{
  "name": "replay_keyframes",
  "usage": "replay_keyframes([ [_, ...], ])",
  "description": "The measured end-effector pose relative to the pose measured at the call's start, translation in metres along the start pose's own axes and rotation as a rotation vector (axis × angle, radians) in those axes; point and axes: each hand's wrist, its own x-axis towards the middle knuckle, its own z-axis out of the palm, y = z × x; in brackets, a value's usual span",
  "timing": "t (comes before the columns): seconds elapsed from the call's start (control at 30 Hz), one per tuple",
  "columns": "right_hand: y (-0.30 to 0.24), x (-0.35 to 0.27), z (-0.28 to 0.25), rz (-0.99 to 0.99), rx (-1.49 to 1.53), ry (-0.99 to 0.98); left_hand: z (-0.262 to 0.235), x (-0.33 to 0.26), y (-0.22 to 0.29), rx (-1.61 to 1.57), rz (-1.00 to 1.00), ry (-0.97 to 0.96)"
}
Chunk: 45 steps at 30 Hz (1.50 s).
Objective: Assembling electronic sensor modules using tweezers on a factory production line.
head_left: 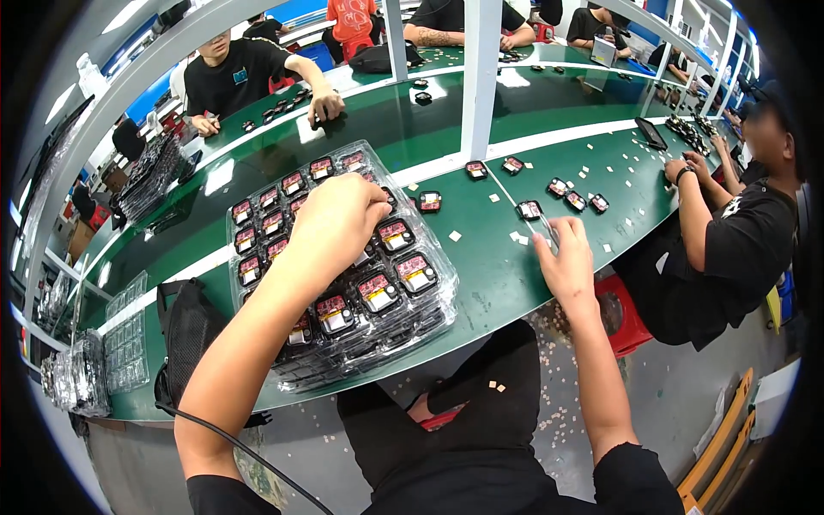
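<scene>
My left hand (342, 219) reaches over a stack of clear plastic trays (451, 296). Its fingers are curled together at a compartment on the right side; whatever they pinch is mostly hidden. Small black devices (378, 292) with red, yellow and white faces fill many of the top tray's compartments. Over the green table, my right hand (568, 262) is closed with thumb and finger around a long, thin, pale tool (539, 221) pointing away to the left. One black device (530, 209) lies beside that tool, just beyond the fingertips.
More devices (575, 200) and small pale squares (455, 236) lie scattered on the green table (481, 275). A white post (481, 77) rises beyond. A black bag (193, 330) sits left of the trays. Co-workers sit across and at the right, near a red stool (622, 318).
</scene>
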Motion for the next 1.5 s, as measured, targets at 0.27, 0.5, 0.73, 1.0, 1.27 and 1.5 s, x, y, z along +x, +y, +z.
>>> replay_keyframes([
  [0.27, 0.007, 0.054, 0.027, 0.163, -0.262, -0.214, -0.02, -0.04, 0.054, -0.009, 0.447, 0.379],
  [0.5, -0.052, 0.014, -0.022, 0.042, 0.374, -0.192, -0.012, -0.125, 0.09, -0.144, 0.566, 0.375],
  [0.73, -0.101, -0.089, -0.053, 0.17, 1.315, -0.559, 0.045, -0.169, 0.101, -0.355, 0.367, 0.388],
  [1.0, -0.118, -0.133, -0.031, 0.294, 1.473, -0.713, 0.082, -0.179, 0.113, -0.509, 0.181, 0.601],
  [1.27, -0.112, -0.119, -0.042, -0.063, 0.778, -0.68, 0.094, -0.208, 0.11, -1.692, -0.329, 0.363],
  [1.5, -0.113, -0.119, -0.04, -0.127, 0.656, -0.638, 0.104, -0.218, 0.108, -1.738, -0.427, 0.405],
])
